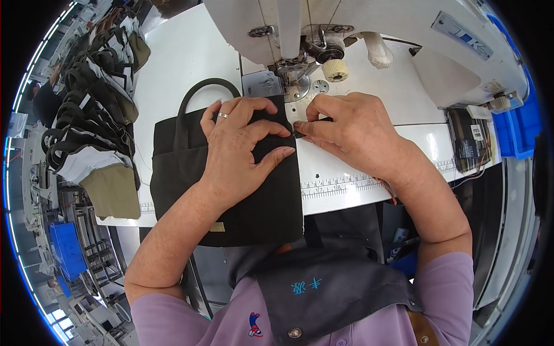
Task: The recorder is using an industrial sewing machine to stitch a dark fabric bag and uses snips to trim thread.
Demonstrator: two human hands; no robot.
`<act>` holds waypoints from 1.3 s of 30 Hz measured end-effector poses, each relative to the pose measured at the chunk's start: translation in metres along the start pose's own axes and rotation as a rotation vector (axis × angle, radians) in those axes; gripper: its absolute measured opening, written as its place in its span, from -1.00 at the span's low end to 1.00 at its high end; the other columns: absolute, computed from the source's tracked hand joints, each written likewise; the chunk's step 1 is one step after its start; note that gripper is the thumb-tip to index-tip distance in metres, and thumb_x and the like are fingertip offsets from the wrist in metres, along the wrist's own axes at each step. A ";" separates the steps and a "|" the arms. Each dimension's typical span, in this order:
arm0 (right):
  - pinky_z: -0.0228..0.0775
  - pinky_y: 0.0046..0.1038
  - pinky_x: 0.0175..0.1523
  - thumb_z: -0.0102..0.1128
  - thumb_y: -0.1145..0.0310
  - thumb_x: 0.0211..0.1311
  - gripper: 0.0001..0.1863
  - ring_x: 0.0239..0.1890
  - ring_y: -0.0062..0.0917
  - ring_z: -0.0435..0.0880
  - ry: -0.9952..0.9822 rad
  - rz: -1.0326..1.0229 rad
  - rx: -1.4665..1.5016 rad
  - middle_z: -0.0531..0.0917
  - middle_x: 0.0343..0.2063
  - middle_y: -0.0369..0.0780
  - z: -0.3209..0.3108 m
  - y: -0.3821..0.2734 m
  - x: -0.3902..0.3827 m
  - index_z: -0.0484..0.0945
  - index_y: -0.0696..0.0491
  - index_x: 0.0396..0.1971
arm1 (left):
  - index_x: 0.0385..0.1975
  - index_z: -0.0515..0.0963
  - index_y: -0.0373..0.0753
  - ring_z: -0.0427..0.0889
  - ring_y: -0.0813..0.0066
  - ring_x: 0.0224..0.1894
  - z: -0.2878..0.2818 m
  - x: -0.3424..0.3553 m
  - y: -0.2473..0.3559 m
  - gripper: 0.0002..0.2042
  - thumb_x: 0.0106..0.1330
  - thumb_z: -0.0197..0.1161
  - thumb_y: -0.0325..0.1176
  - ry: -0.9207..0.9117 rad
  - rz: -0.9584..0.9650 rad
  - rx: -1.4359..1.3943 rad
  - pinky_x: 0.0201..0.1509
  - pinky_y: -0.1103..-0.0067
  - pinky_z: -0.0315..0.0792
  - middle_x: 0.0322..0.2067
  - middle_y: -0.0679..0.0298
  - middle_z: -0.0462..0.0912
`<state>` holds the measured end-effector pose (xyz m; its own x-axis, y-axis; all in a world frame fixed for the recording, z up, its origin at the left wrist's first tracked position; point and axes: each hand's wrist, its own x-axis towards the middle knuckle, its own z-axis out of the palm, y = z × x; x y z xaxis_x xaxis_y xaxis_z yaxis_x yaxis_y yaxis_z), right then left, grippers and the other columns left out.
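Observation:
A black cloth bag with a rounded loop handle lies on the white sewing table and hangs over its front edge. A small tan label sits low on it. My left hand rests on the bag with its fingers spread and bent, the tips near the right edge. Beside that edge, my right hand pinches a small dark piece of fabric between thumb and fingers; most of that piece is hidden. The sewing machine's presser foot is just beyond both hands, at the bag's far right corner.
The sewing machine arches over the far side. A ruler strip runs along the table's front edge. Several dark and olive bags are piled at left. Dark striped material and a blue bin are at right.

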<state>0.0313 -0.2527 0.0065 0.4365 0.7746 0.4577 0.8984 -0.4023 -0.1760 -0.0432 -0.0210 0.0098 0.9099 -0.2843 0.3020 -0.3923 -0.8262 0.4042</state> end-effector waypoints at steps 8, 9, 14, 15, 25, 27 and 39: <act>0.51 -0.33 -0.40 0.35 0.33 0.00 -0.89 -0.43 -0.40 0.70 0.017 -0.004 -0.009 0.57 -0.44 -0.29 -0.001 0.000 0.002 0.72 -0.01 -0.44 | -0.33 0.69 -0.13 0.47 0.29 0.08 0.000 0.014 0.000 -0.87 0.19 0.45 -0.29 -0.119 -0.134 -0.088 0.33 0.26 0.03 -0.09 0.33 0.52; 0.51 -0.34 -0.36 0.42 0.31 0.02 -0.85 -0.43 -0.42 0.68 -0.011 0.006 -0.009 0.59 -0.39 -0.33 -0.001 0.000 0.002 0.73 -0.05 -0.36 | -0.33 0.69 -0.14 0.47 0.29 0.07 0.000 0.014 0.000 -0.86 0.20 0.44 -0.28 -0.109 -0.138 -0.073 0.33 0.25 0.03 -0.09 0.33 0.52; 0.52 -0.34 -0.31 0.47 0.28 0.09 -0.81 -0.42 -0.43 0.68 -0.037 0.046 0.009 0.63 -0.33 -0.36 0.001 0.005 0.002 0.76 -0.08 -0.27 | -0.33 0.69 -0.15 0.47 0.30 0.06 0.005 0.022 -0.005 -0.87 0.21 0.43 -0.28 -0.060 -0.124 -0.054 0.31 0.26 0.07 -0.09 0.33 0.53; 0.53 -0.32 -0.32 0.44 0.26 0.10 -0.86 -0.41 -0.41 0.70 0.016 0.081 0.057 0.63 -0.34 -0.34 0.004 0.008 0.001 0.74 -0.04 -0.36 | -0.33 0.69 -0.15 0.48 0.30 0.06 0.004 0.025 -0.008 -0.87 0.21 0.43 -0.29 -0.062 -0.103 -0.087 0.30 0.26 0.09 -0.09 0.33 0.53; 0.52 -0.32 -0.40 0.38 0.27 0.06 -0.87 -0.45 -0.41 0.71 0.044 0.096 -0.014 0.62 -0.42 -0.31 0.007 0.008 0.003 0.70 0.01 -0.49 | -0.35 0.70 -0.15 0.48 0.32 0.08 0.004 0.033 -0.014 -0.88 0.17 0.45 -0.32 -0.091 -0.082 -0.131 0.31 0.29 0.12 -0.08 0.32 0.52; 0.50 -0.32 -0.43 0.37 0.29 0.02 -0.88 -0.47 -0.41 0.70 0.067 0.082 -0.023 0.60 -0.44 -0.30 0.008 0.008 0.003 0.68 0.01 -0.51 | -0.35 0.70 -0.15 0.48 0.32 0.08 0.003 0.033 -0.014 -0.88 0.16 0.45 -0.32 -0.107 -0.090 -0.131 0.31 0.29 0.12 -0.08 0.32 0.52; 0.48 -0.35 -0.42 0.31 0.36 -0.10 -0.93 -0.46 -0.44 0.67 0.086 0.058 -0.075 0.55 -0.49 -0.30 0.008 0.006 0.002 0.64 0.00 -0.57 | -0.36 0.67 -0.17 0.47 0.29 0.07 0.006 0.031 -0.013 -0.88 0.17 0.43 -0.33 -0.099 -0.103 -0.120 0.31 0.27 0.11 -0.07 0.29 0.50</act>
<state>0.0380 -0.2496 -0.0004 0.4789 0.7055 0.5225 0.8644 -0.4829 -0.1401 -0.0094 -0.0215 0.0089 0.9526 -0.2522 0.1698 -0.3041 -0.7911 0.5308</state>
